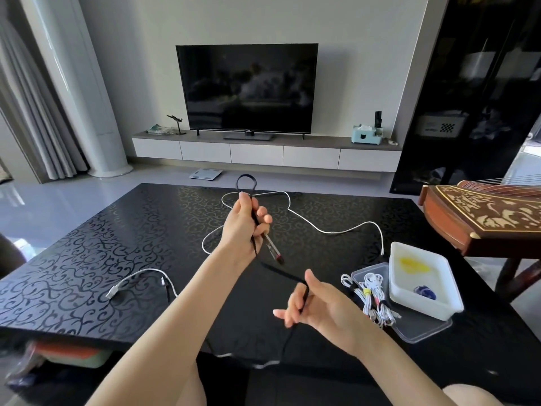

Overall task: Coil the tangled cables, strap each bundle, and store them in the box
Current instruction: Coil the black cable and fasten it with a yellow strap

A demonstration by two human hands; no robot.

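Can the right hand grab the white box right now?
Probably not yet. The right hand is shut on the black cable. The white box sits close beside it with nothing between, so letting go first should free the way.

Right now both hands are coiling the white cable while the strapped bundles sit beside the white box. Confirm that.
Not quite: the head view shows the left hand and right hand coiling the black cable, not a white one. The strapped bundles do sit beside the white box.

A dark television [246, 88] stands on a long white cabinet [265, 153] against the pale wall; grey curtains [32, 112] hang left.
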